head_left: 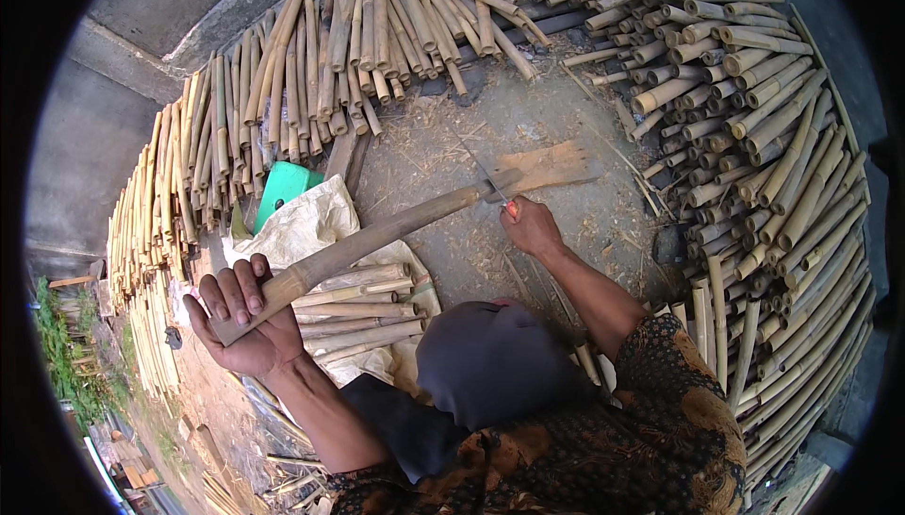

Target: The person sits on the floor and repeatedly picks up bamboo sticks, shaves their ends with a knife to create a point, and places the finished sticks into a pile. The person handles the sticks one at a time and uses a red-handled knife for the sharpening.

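Note:
A long brown bamboo pole (396, 224) slants across the middle. Its near-left end lies in the palm of my left hand (250, 317), with my thumb and curled fingers around it. The far end rests on a flat wooden board (551, 166) on the ground. My right hand (531, 227) is closed on the red handle of a long, thin-bladed tool (485, 174). Its blade points away to the far left and crosses close to the pole's far end. Seen nearly edge-on, the blade does not show whether it is a knife or a saw.
Upright bamboo poles (283, 81) lean along the wall at the far left. A tall stack of bamboo (745, 109) fills the right side. Cut bamboo pieces (358, 312) lie on a pale sack (316, 218) beside a green container (283, 192). Shavings litter the ground (424, 157).

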The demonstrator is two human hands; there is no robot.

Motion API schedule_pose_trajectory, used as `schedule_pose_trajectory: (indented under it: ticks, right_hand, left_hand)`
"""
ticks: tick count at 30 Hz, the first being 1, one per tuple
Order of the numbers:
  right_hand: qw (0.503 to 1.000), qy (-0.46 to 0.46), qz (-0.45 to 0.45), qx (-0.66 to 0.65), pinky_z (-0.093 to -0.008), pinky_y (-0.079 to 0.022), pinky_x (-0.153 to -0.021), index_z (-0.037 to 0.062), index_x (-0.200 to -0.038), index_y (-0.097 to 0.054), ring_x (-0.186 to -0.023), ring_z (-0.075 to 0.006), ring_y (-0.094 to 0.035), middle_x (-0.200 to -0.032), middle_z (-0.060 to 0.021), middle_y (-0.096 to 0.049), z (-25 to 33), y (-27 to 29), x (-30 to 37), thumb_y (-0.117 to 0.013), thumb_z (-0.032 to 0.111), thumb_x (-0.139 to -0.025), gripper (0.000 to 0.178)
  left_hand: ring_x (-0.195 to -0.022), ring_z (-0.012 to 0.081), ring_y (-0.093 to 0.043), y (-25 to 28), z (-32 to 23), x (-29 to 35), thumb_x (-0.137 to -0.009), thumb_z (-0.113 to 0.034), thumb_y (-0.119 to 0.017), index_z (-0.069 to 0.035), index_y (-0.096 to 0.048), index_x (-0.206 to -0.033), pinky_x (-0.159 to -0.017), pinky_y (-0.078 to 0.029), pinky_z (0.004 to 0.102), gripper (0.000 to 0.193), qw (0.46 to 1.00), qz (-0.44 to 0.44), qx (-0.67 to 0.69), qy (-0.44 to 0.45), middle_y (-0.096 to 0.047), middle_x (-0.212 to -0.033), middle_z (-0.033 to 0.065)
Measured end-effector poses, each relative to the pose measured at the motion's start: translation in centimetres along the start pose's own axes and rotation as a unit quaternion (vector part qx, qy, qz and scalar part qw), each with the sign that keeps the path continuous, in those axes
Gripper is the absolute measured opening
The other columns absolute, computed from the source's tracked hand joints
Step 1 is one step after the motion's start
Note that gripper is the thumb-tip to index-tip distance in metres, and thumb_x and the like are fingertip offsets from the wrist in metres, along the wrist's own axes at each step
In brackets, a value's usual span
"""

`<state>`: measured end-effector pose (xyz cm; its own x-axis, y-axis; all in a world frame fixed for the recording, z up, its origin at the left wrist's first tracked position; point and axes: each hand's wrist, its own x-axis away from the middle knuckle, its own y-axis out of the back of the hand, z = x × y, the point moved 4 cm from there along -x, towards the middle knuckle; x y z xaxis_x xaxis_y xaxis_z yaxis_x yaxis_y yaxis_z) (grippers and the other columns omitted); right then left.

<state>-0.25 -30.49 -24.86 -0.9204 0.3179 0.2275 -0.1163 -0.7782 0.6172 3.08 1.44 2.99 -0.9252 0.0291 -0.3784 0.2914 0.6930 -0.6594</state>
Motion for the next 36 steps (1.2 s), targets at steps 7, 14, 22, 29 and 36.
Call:
schedule_pose_trajectory:
  ticks: [7, 14, 22, 29, 36]
  right_hand:
    - [1.0, 0.014, -0.004, -0.017, -0.0515, -0.053, -0.078, -0.0015, -0.098, -0.065, -0.086, -0.047, -0.067, -0.086, -0.029, -0.068, -0.3, -0.1, 1.4, -0.061, 0.026, -0.089, 0.029]
    - [0.997, 0.055, 0.034, -0.03, -0.0515, -0.052, -0.073, -0.001, -0.092, -0.063, -0.083, -0.0474, -0.066, -0.083, -0.027, -0.067, 0.7, 0.1, 2.1, -0.064, 0.026, -0.088, 0.028]
    - [0.991, 0.128, 0.011, -0.026, -0.052, -0.053, -0.074, -0.0003, -0.093, -0.063, -0.082, -0.0469, -0.067, -0.084, -0.0271, -0.068, 3.4, -0.7, 2.0, -0.066, 0.025, -0.086, 0.026]
    - [0.998, 0.065, -0.01, -0.003, -0.0525, -0.052, -0.075, 0.0011, -0.095, -0.065, -0.083, -0.0471, -0.067, -0.085, -0.0283, -0.068, 3.0, 0.0, 1.2, -0.063, 0.027, -0.088, 0.027]
    - [0.995, 0.094, 0.001, 0.024, -0.0521, -0.053, -0.075, 0.001, -0.096, -0.065, -0.084, -0.0476, -0.066, -0.085, -0.0281, -0.068, 0.3, -0.5, 1.1, -0.065, 0.027, -0.086, 0.027]
  left_hand:
    - [-0.074, 0.0187, -0.04, 0.9, 0.3, -0.1, -0.108, -0.041, -0.041, -0.013, -0.043, -0.063, -0.074, -0.036, 0.0347, 0.052, 0.993, -0.082, 0.075, 0.03, -0.042, -0.072, 0.0037]
    - [-0.064, 0.0159, -0.036, 1.2, 0.7, 0.3, -0.1, -0.066, -0.041, -0.013, -0.046, -0.061, -0.061, -0.033, 0.0312, 0.066, 0.994, -0.092, -0.001, -0.064, -0.04, -0.065, 0.0024]
    - [-0.061, 0.015, -0.034, 1.6, 0.9, 0.4, -0.105, -0.047, -0.042, -0.017, -0.039, -0.056, -0.06, -0.032, 0.0309, 0.058, 0.993, -0.108, -0.011, -0.048, -0.035, -0.059, 0.0002]
    - [-0.062, 0.0169, -0.037, 3.4, 1.8, 1.3, -0.106, -0.042, -0.039, -0.016, -0.037, -0.061, -0.065, -0.036, 0.0339, 0.052, 0.982, -0.187, -0.02, -0.009, -0.034, -0.059, 0.0012]
    - [-0.058, 0.018, -0.037, 3.5, 1.5, 1.4, -0.106, -0.051, -0.036, -0.015, -0.038, -0.065, -0.066, -0.036, 0.0345, 0.055, 0.979, -0.203, -0.014, -0.026, -0.037, -0.059, 0.0024]
